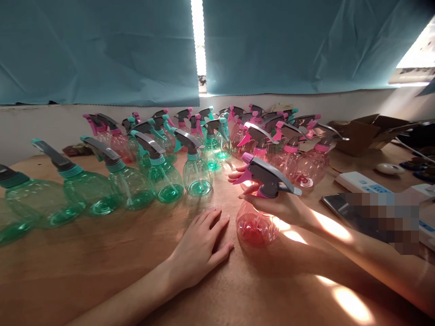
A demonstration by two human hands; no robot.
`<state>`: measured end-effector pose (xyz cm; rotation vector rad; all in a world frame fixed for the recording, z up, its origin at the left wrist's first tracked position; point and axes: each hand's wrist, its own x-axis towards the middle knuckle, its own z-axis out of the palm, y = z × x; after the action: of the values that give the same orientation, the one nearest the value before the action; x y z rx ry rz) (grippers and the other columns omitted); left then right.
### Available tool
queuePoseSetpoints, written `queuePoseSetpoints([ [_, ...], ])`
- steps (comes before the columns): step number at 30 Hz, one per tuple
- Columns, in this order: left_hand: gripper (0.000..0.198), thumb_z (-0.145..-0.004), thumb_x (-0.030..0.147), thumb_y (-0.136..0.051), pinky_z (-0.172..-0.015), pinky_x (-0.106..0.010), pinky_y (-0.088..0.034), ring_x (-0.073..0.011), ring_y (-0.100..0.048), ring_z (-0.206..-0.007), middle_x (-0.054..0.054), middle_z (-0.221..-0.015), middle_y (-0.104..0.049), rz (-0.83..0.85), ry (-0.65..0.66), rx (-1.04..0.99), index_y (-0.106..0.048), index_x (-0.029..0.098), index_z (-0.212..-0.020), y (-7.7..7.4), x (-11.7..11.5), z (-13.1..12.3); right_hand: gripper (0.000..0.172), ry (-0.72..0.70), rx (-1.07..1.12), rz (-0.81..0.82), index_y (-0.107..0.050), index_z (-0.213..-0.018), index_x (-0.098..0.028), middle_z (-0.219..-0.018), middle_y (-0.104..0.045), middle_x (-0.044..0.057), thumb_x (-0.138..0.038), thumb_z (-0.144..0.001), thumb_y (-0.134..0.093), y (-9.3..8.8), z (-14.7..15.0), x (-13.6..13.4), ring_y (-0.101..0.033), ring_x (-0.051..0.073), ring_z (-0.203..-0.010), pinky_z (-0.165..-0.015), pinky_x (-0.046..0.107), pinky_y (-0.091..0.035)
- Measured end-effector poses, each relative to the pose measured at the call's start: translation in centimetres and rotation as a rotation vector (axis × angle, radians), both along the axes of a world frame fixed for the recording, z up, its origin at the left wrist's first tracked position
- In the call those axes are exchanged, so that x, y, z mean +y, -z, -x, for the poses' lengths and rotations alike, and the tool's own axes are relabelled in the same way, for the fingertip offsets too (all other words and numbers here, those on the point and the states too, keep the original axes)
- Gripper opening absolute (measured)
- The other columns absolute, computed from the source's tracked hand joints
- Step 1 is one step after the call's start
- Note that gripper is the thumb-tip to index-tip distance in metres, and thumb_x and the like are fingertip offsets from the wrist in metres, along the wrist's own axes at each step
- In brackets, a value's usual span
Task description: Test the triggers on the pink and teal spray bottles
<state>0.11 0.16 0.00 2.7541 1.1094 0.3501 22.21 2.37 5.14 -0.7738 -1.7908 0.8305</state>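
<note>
My right hand (282,206) is wrapped round the neck of a pink spray bottle (257,228), just under its grey and pink trigger head. The bottle stands upright or nearly so on the wooden table, its nozzle pointing left; part of its neck is hidden by the hand. To the left of it, my left hand (204,246) lies flat on the tabletop with fingers spread, touching no bottle. Beyond my left hand stands a green spray bottle (198,176) with a grey and turquoise head, at the end of a front row of green ones.
Several more pink spray bottles (311,163) and green ones crowd the back of the wooden table (112,276). At right are a phone (343,210), a white power strip (363,184), a computer mouse (389,169) and an open cardboard box (369,133). Blue curtains (102,50) hang behind.
</note>
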Motion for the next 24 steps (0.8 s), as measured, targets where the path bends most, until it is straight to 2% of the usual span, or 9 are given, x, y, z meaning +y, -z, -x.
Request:
queuePoseSetpoints([
  [4, 0.048, -0.093, 0.04, -0.052, -0.105, -0.051, -0.038, -0.0326, -0.042, -0.129, -0.016, -0.141, -0.047, 0.009, 0.0, -0.008, -0.05, 0.015, -0.134, 0.03, 0.0, 0.0, 0.039, -0.026, -0.018, -0.016, -0.06, -0.112, -0.022, -0.129, -0.06, 0.009, -0.007, -0.076, -0.058, 0.07, -0.13, 0.01, -0.06, 0.023, -0.114, -0.077, 0.033, -0.057],
  [8, 0.047, -0.094, 0.04, -0.051, -0.106, -0.049, -0.037, -0.0315, -0.041, -0.129, -0.015, -0.141, -0.046, -0.007, 0.008, -0.026, -0.05, 0.016, -0.135, 0.41, 0.07, 0.1, 0.044, -0.04, -0.028, -0.009, -0.057, -0.118, -0.022, -0.129, -0.06, 0.009, -0.01, -0.076, -0.06, 0.02, -0.15, 0.07, -0.056, 0.024, -0.12, -0.079, 0.031, -0.057],
  [12, 0.047, -0.094, 0.041, -0.05, -0.106, -0.049, -0.036, -0.0309, -0.041, -0.13, -0.013, -0.141, -0.046, -0.026, 0.014, -0.048, -0.049, 0.018, -0.135, 0.83, 0.16, 0.21, 0.052, -0.039, -0.042, 0.011, -0.05, -0.129, -0.025, -0.126, -0.062, 0.006, -0.015, -0.08, -0.062, -0.08, -0.11, 0.08, -0.061, 0.02, -0.111, -0.08, 0.03, -0.058],
  [18, 0.047, -0.094, 0.04, -0.052, -0.107, -0.05, -0.036, -0.0322, -0.042, -0.129, -0.015, -0.141, -0.047, 0.003, 0.007, -0.023, -0.05, 0.016, -0.134, 0.25, 0.03, 0.07, 0.046, -0.026, -0.057, 0.043, -0.049, -0.131, -0.027, -0.121, -0.065, 0.007, -0.015, -0.087, -0.054, 0.17, -0.51, -0.18, -0.067, 0.019, -0.097, -0.082, 0.036, -0.058],
  [24, 0.046, -0.093, 0.04, -0.053, -0.105, -0.05, -0.038, -0.0323, -0.044, -0.128, -0.014, -0.139, -0.049, -0.005, 0.004, -0.03, -0.051, 0.018, -0.133, -0.03, 0.01, -0.03, 0.046, -0.022, -0.048, 0.048, -0.052, -0.127, -0.027, -0.125, -0.062, 0.006, -0.011, -0.084, -0.054, 0.2, -0.55, -0.13, -0.066, 0.02, -0.099, -0.08, 0.036, -0.059],
])
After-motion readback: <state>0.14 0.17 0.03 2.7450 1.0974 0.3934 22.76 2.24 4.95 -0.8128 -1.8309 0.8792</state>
